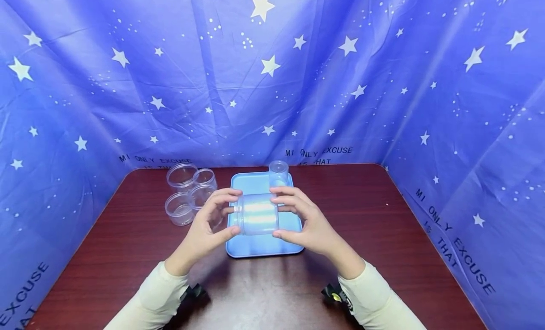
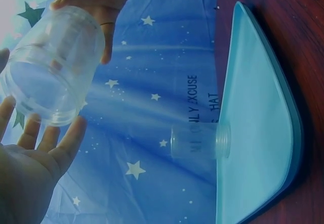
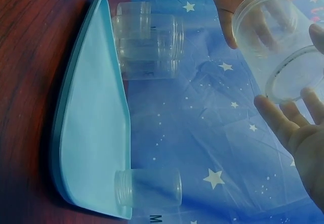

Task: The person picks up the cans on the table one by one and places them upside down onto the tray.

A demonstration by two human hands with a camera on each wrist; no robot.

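Note:
Above the blue tray (image 1: 259,249) a clear plastic jar (image 1: 260,215) is held on its side between both hands. My left hand (image 1: 208,221) grips the threaded mouth end with fingers and thumb. On the base end, my right hand (image 1: 310,223) holds the jar in the same way. The left wrist view looks into the uncovered mouth of the jar (image 2: 55,77); the right wrist view shows its round base (image 3: 298,75). A smaller clear jar (image 1: 278,173) stands upside down at the tray's far right corner, threaded end on the tray.
Left of the tray, several clear round jars (image 1: 179,210) stand grouped on the dark red wooden table (image 1: 127,245), partly behind my left hand. A blue star-patterned curtain (image 1: 238,84) encloses the table's back and sides.

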